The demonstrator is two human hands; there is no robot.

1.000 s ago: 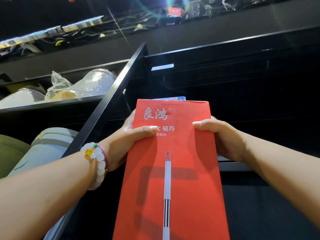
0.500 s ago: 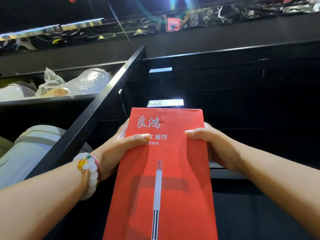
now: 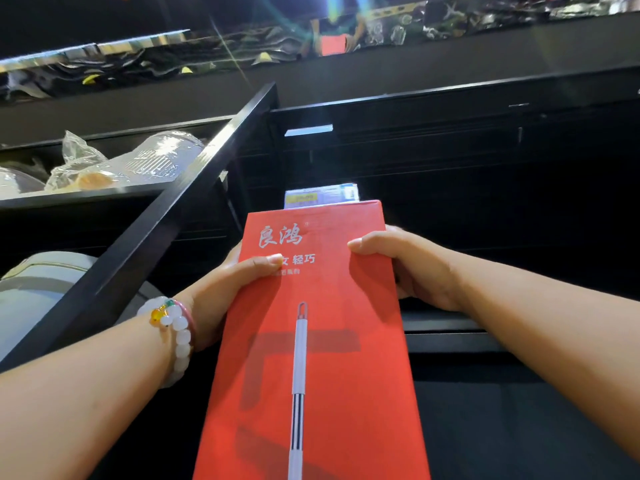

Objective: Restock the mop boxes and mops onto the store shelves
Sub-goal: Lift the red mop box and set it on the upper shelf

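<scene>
Head view looks up at dark store shelves (image 3: 450, 109). Both hands hold a tall red mop box (image 3: 318, 341) upright in front of the shelving: the left hand (image 3: 225, 289) grips its left edge, thumb laid across the front, and the right hand (image 3: 412, 268) grips the right edge, fingers curled round behind. A beaded bracelet (image 3: 176, 337) circles the left wrist. Plastic-wrapped goods (image 3: 138, 161) lie on a shelf at left.

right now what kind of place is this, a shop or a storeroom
Most likely a shop aisle: black display shelving carries a price label on its edge, plastic-wrapped goods sit on the left shelf, and both hands hold a red retail mop box.
</scene>
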